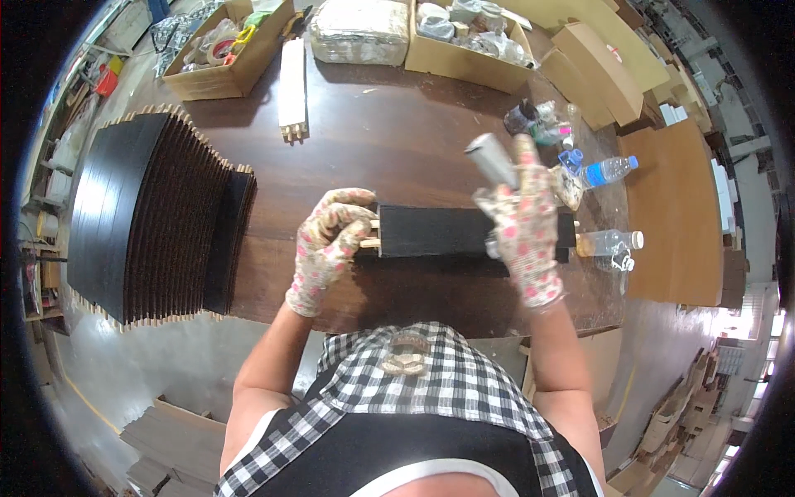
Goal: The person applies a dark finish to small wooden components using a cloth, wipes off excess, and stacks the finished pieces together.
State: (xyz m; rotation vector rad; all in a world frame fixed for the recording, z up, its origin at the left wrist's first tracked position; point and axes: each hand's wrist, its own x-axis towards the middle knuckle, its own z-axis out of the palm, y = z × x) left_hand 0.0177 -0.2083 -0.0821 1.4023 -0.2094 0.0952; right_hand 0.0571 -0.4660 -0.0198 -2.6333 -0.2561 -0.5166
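A black wooden board [431, 232] with pale dowels at its ends lies on the brown table in front of me. At its left end my left hand [331, 240], in a pink-dotted knit glove, is closed with fingertips on the dowels. My right hand [526, 228], in a matching glove and smeared by motion, is wrapped round a grey cylindrical tool [493, 159] over the board's right part. The tool's lower part is mostly hidden by the hand, so its exact kind does not show. Under the board's right end, another dark piece [571, 248] shows partly.
Stacked black boards [157, 215] with dowel ends stand at the left. A white strip [292, 87] lies at the back near a wrapped bundle [358, 31]. Cardboard boxes [228, 79] line the far edge. Plastic bottles [609, 171] and a dark cup [520, 118] stand at the right.
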